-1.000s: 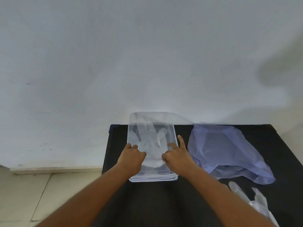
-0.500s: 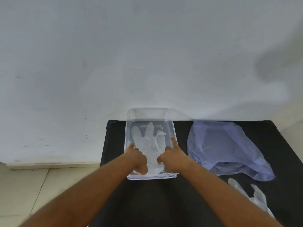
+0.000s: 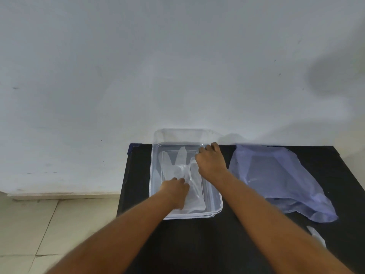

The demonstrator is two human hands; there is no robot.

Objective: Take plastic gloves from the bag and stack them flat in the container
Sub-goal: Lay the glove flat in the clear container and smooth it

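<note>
Two hands, left hand (image 3: 174,189) curled pressing glove (image 3: 182,171), right hand (image 3: 211,162) gripping container (image 3: 214,204) rim

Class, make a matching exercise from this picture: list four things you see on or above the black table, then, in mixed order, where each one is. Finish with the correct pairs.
Things
1. left hand
2. right hand
3. purple bag
4. loose glove

Places
A. on the table, right of the container
B. at the container's far right corner
C. near the table's right front edge
D. pressing on the glove inside the container

Pairs: 1-D, 2-B, 3-A, 4-C
</note>
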